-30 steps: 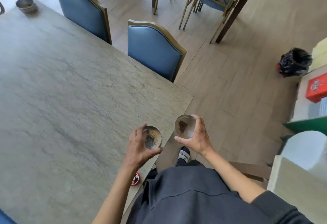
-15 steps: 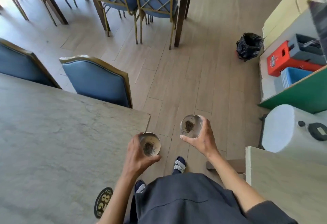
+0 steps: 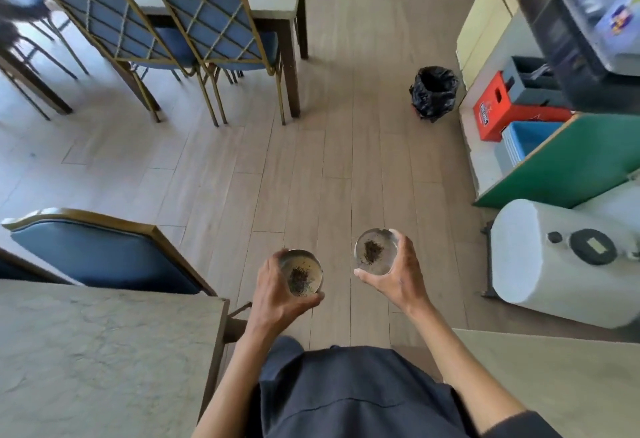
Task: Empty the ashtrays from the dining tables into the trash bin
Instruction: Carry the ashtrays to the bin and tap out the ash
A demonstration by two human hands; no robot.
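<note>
I have one ashtray (image 3: pixel 302 273) gripped in my left hand (image 3: pixel 277 290) and a second ashtray (image 3: pixel 375 251) gripped in my right hand (image 3: pixel 394 273), both roughly level with dark ash heaped inside. The trash bin (image 3: pixel 433 93), lined with a black bag, stands well ahead on the floor (image 3: pixel 277 178) beside the counter. My worry is tilt: any jolt while walking could scatter loose ash onto the boards before I reach it.

Two round metal ashtrays, left one (image 3: pixel 302 273) and right one (image 3: pixel 375 251), held level above the floor, each with dark ash inside. Black-bagged trash bin (image 3: pixel 434 92) standing upright well ahead, open-topped.
</note>
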